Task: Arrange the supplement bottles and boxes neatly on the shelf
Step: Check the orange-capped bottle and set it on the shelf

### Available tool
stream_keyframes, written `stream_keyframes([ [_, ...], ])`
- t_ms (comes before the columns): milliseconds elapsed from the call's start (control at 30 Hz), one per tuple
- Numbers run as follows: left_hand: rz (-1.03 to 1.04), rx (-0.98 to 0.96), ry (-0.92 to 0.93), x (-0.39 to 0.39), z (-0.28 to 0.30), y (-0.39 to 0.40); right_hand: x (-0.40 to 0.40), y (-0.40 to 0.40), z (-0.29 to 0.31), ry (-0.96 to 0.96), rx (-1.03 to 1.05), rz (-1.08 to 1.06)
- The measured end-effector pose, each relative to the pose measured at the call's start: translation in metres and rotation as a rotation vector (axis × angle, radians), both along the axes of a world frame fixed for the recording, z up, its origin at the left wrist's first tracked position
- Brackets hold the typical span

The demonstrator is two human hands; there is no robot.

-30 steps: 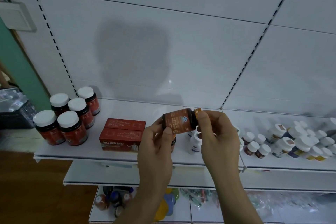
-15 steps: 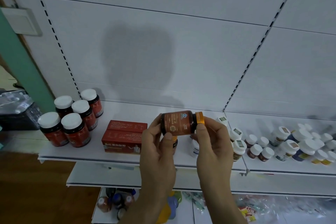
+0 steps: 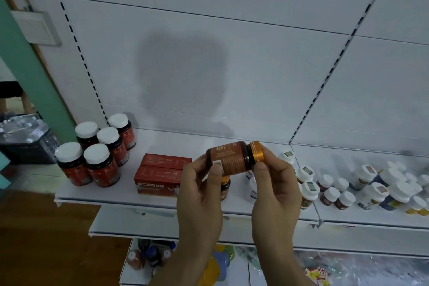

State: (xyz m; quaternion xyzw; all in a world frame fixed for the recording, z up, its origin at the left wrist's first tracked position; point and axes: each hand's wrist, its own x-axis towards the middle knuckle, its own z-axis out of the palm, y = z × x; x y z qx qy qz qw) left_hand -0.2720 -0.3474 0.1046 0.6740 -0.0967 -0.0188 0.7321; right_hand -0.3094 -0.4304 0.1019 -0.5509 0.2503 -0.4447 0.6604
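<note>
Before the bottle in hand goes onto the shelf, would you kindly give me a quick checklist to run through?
1. Both hands hold the amber bottle: left hand at its base, right hand at the orange cap. Ok.
2. Bottle upright: not ok, it lies sideways.
3. Cap tight: cannot tell.
4. Free space on the shelf behind the red boxes: ok.
5. Matching orange-capped bottle located, partly hidden behind the hands: ok.

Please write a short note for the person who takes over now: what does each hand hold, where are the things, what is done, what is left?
Left hand and right hand hold one brown bottle sideways above the shelf, right fingers at its orange cap.
Done: five white-capped jars grouped at left, two red boxes beside them.
Left: place this bottle; tidy the small bottles crowded at right.
</note>
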Motion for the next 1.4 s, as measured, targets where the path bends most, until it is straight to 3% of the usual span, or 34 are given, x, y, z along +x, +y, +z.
stream_keyframes([
  [200, -0.078, -0.011, 0.020, 0.002, -0.005, 0.003, 0.003, 0.002, 0.004, 0.009, -0.010, -0.014],
  [600, 0.030, 0.027, -0.078, 0.006, 0.000, 0.006, 0.008, 0.005, 0.002, 0.027, -0.017, 0.048],
  [833, 0.056, 0.071, -0.006, 0.015, -0.003, 0.011, 0.011, 0.006, 0.001, -0.009, -0.005, 0.063],
  [1133, -0.002, -0.046, -0.028, 0.014, -0.002, 0.012, 0.019, 0.008, 0.002, 0.063, 0.009, 0.052],
  [1400, 0.032, 0.028, -0.016, 0.022, -0.005, 0.012, 0.019, 0.004, 0.002, 0.090, 0.001, 0.062],
])
